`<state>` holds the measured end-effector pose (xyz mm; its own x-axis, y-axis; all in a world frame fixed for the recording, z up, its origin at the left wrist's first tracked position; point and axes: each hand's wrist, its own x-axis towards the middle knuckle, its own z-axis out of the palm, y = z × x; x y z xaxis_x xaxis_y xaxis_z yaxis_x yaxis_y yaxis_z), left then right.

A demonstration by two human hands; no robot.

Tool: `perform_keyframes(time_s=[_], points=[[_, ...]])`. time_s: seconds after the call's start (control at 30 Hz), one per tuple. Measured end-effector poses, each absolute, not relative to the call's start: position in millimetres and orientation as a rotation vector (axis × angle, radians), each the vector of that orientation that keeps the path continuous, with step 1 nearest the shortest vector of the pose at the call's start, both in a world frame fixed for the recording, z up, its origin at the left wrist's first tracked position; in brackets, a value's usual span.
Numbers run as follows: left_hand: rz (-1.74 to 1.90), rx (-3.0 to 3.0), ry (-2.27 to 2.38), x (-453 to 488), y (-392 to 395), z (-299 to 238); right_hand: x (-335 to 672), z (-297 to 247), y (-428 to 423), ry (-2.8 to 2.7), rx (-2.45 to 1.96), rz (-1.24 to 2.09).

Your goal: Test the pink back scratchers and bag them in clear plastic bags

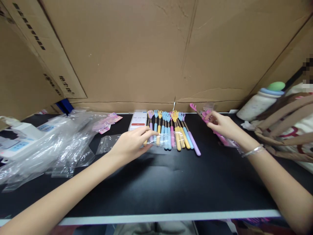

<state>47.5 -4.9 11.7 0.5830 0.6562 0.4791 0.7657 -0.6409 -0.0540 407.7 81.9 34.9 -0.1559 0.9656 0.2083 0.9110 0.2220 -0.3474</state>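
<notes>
My left hand [133, 140] is closed, its thumb and fingers pinching a clear plastic bag [162, 141] that stretches across the handles of a row of back scratchers [172, 135]. These have light blue, yellow, pink and purple handles, metal shafts and hand-shaped heads pointing away from me. To the right of the row, my right hand [220, 123] is closed on a pink back scratcher [193, 107], its head tilted up to the left. More pink [222, 138] and clear plastic show under that hand; whether this is a second scratcher is partly hidden.
On the left lies a heap of clear plastic bags [63, 147] beside a white power strip [22, 143]. Pink printed cards [109, 122] and a phone with a timer [138, 120] lie behind my left hand. At the right stand a white bottle [259, 102] and a beige bag [276, 130]. Cardboard [146, 55] walls the back.
</notes>
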Motion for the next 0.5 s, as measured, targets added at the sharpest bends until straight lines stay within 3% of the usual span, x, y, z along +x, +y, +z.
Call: perform_keyframes(time_s=[0.2,0.5], points=[[-0.622,-2.487,-1.260,43,-1,16,409,57,67,-1.757,-1.352,1.038],[-0.593,-2.481,-1.290,40,3,14,389,59,64,-1.514,-0.934,1.331]])
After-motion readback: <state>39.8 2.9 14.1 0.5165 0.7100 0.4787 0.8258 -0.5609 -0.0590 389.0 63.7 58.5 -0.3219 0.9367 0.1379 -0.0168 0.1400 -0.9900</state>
